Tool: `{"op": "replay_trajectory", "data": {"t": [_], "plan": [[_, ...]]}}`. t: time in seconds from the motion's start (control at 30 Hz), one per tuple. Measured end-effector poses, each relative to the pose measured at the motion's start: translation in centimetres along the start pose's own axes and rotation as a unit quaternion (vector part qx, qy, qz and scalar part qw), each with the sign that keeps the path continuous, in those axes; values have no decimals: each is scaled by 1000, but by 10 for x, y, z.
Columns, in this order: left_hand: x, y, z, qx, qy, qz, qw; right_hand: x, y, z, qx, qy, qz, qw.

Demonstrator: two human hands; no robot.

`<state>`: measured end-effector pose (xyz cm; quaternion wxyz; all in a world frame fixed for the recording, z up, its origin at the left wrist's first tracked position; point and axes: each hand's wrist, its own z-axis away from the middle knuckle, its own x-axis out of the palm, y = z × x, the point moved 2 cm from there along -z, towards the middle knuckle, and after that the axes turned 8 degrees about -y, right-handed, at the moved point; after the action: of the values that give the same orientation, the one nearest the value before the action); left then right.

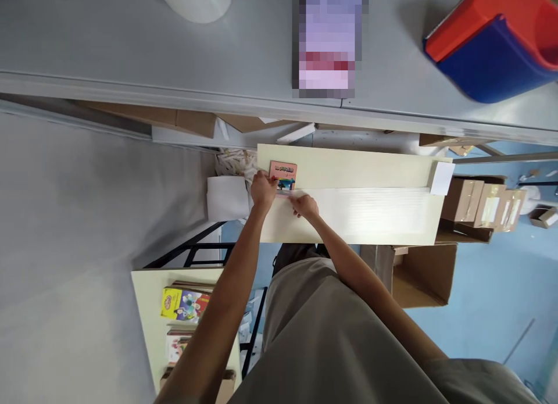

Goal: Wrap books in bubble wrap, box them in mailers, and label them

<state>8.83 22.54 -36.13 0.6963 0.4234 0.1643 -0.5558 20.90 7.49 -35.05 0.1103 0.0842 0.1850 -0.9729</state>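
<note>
Both my arms reach forward over a pale cream table [370,165]. My left hand [263,190] grips the left edge of a small pink card or booklet [283,174] with a colourful picture. My right hand [304,206] rests just below and to the right of it, fingers pressing on a long clear plastic sheet or bag [370,212] that lies along the tabletop. Whether the right hand pinches the sheet or only presses it is unclear.
A white paper slip [442,178] sits at the table's right end. Cardboard boxes [483,203] stand to the right, an open carton [421,276] below the table. A second cream table [146,311] at lower left carries stacked picture books [185,304]. Grey shelf above holds a red-and-blue item [492,43].
</note>
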Motion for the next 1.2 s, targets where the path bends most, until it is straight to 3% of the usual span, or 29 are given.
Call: {"op": "replay_trajectory", "data": {"t": [0.13,0.23,0.37,0.47,0.53,0.6,0.73,0.8,0.87,0.93,1.0,1.1,1.2], "plan": [[-5,7,-18,11,-79,0,997,3,2,-2,-2,17,-11,1000],[-21,23,-16,99,-46,1,994,4,2,-5,-11,5,-20,1000],[-44,57,21,241,61,28,968,-7,11,-3,-80,-77,-111,988],[-32,85,64,262,54,103,958,-41,41,11,-151,-89,-297,939],[2,103,91,234,-1,196,952,-76,78,28,-182,-81,-397,896],[56,123,117,190,-76,299,932,-113,128,48,-198,-49,-426,882],[188,172,164,109,-177,412,887,-174,245,84,-190,60,-378,904],[246,196,183,84,-194,419,883,-192,298,94,-180,108,-364,907],[290,214,195,67,-188,398,895,-205,338,97,-165,158,-348,909],[318,225,199,57,-165,354,919,-212,364,95,-146,198,-314,917],[334,229,197,57,-134,301,942,-216,376,91,-129,216,-264,931],[342,227,191,63,-97,246,962,-221,381,89,-125,220,-197,947],[344,223,187,59,-81,223,970,-230,388,96,-142,254,-151,945]]}}
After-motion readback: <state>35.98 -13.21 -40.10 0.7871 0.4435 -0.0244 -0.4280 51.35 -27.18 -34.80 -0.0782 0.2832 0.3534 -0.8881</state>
